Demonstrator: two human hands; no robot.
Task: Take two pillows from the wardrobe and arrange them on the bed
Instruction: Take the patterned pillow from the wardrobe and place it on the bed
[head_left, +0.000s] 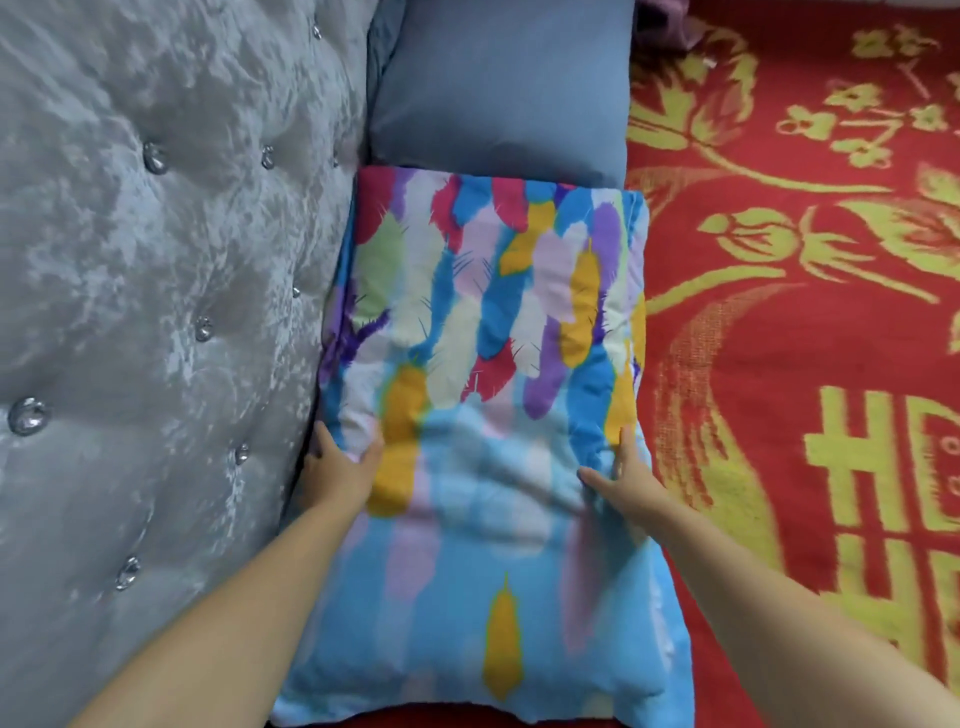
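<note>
A feather-print pillow in blue, yellow, purple and red lies lengthwise on the bed, its left side against the headboard. Beyond its far end sits a plain grey-blue pillow, touching it. My left hand holds the colourful pillow's left edge, with the thumb on top and the fingers down the side by the headboard. On the right part of the same pillow my right hand presses flat, fingers straight and thumb spread, and the fabric wrinkles around it.
A grey tufted headboard with shiny buttons fills the left side. A red bedspread with yellow flower and character patterns covers the bed to the right of both pillows.
</note>
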